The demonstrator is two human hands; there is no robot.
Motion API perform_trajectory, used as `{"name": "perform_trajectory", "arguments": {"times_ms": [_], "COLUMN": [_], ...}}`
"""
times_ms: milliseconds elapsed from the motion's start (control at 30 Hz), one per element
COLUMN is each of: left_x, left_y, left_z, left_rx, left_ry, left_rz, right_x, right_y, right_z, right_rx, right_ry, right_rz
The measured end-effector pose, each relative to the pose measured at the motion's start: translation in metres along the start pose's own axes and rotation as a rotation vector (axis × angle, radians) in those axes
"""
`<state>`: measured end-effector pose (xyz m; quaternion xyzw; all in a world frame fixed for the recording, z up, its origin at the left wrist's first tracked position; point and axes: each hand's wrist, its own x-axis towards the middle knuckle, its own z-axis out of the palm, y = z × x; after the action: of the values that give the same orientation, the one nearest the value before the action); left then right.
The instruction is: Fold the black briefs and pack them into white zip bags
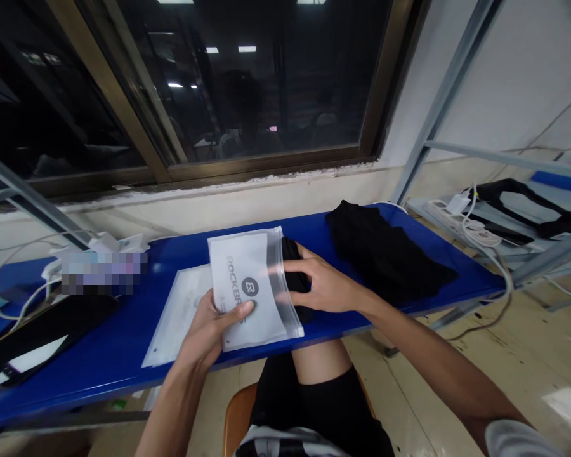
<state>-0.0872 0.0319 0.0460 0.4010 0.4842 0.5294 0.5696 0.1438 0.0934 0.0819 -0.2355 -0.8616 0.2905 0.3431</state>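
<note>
My left hand [219, 324] grips a frosted zip bag [247, 260] with a printed logo, its thumb across the front and the other fingers behind. At the bag's open right end, my right hand [321, 279] is closed on a folded black garment [295, 270]. Part of that garment is at the bag's mouth; how far it reaches inside is hard to see. Under and left of the held bag lies another frosted bag [171, 317], flat on the blue table. To the right of my right hand rests a loose black garment [385, 251].
The blue table [143, 346] runs along a wall below a dark window [266, 82]. On the left are a power strip with cables [118, 244] and a dark item [42, 330]. Metal frame posts [438, 114] rise at both sides. Another power strip [461, 219] sits at right.
</note>
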Motion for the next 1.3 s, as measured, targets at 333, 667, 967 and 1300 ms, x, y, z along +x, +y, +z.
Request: {"name": "perform_trajectory", "arguments": {"times_ms": [333,667,967,1300], "left_x": [0.003,-0.003,-0.009,-0.006], "left_y": [-0.007,0.003,-0.005,-0.006], "left_z": [0.006,0.010,0.017,0.021], "left_rx": [0.043,0.009,-0.010,-0.139], "left_ry": [-0.060,0.011,-0.029,0.154], "left_rz": [0.023,0.034,0.014,0.058], "right_x": [-0.001,-0.007,-0.001,-0.010], "right_y": [0.005,-0.003,-0.012,-0.016], "right_z": [-0.004,0.005,-0.004,0.014], "right_rx": [0.131,0.065,0.081,0.330], "right_ry": [-0.150,-0.001,-0.300,0.180], "right_rz": [0.012,-0.002,-0.117,0.161]}}
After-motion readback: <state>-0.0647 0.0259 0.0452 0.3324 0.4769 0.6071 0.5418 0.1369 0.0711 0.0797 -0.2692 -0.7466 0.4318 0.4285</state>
